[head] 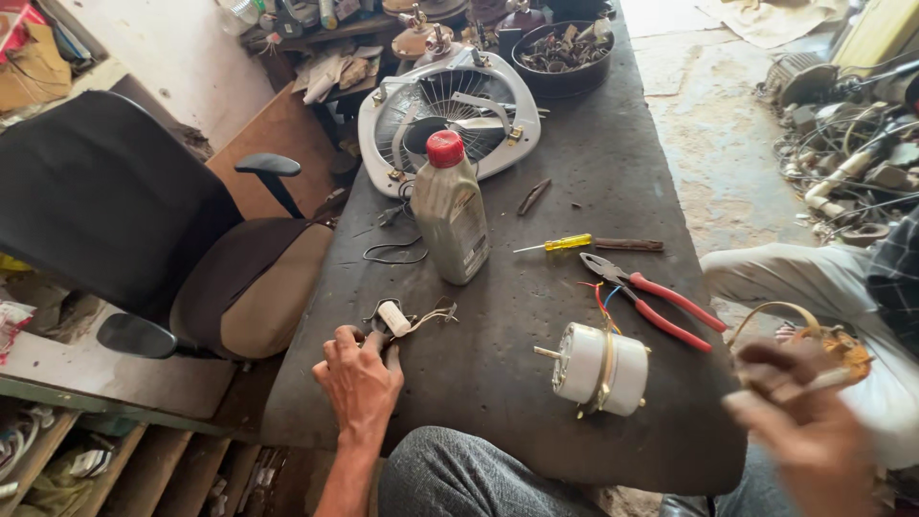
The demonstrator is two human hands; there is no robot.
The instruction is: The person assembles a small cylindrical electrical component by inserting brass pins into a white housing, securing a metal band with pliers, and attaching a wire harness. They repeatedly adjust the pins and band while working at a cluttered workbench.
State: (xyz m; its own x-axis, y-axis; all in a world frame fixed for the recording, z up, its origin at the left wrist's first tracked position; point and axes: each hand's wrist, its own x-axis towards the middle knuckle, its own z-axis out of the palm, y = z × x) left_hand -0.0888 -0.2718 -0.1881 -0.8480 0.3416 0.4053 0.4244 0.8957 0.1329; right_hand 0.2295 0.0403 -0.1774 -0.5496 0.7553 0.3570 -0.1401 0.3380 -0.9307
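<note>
Here the left hand rests near the front-left edge of the dark worktable, its fingers curled shut around a small white capacitor with wires that lies on the table just beyond the knuckles. The right hand hangs blurred past the front-right corner of the table, fingers closed on a thin pale rod-like piece beside a coil of copper winding; how firmly they clasp it I cannot tell. Between the two hands, toward the front edge, a white fan motor lies on its side with its shaft pointing left. Just behind it, red-handled pliers lie near the right edge, coloured wires beside their jaws. Further in, a yellow-handled screwdriver lies across the middle, and a grey oil bottle with a red cap stands upright left of it. At the far end a white fan guard leans, with a black bowl of scrap parts behind it. A black office chair stands off the table's left edge
</note>
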